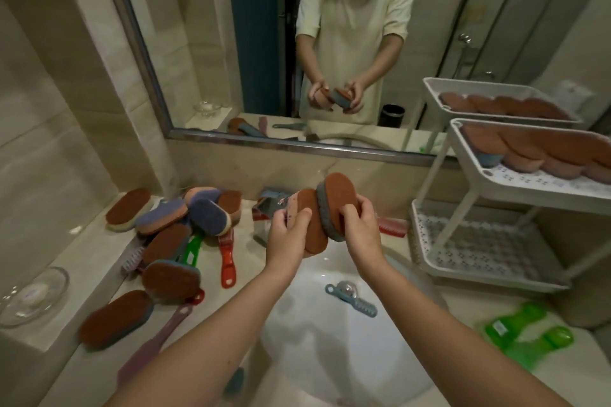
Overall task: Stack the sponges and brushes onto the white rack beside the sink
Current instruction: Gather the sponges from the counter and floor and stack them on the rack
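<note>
My left hand [287,231] grips an oval brown-faced sponge [314,228] above the sink [330,334]. My right hand [359,225] grips a second oval sponge with a grey layer [335,200], held against the first. A heap of brown, blue and pink sponges [185,215] and long-handled brushes [227,258] lies on the counter to the left. The white rack [469,208] stands at the right; its upper tray [529,182] holds a row of brown sponges [542,150], and its lower tray [472,241] is bare.
A blue comb-like tool [350,299] lies in the sink by the drain. A red comb [393,225] sits by the rack's foot. A green plastic item [525,337] lies at the front right. A glass dish [31,297] rests on the left ledge. The mirror [297,43] fills the back wall.
</note>
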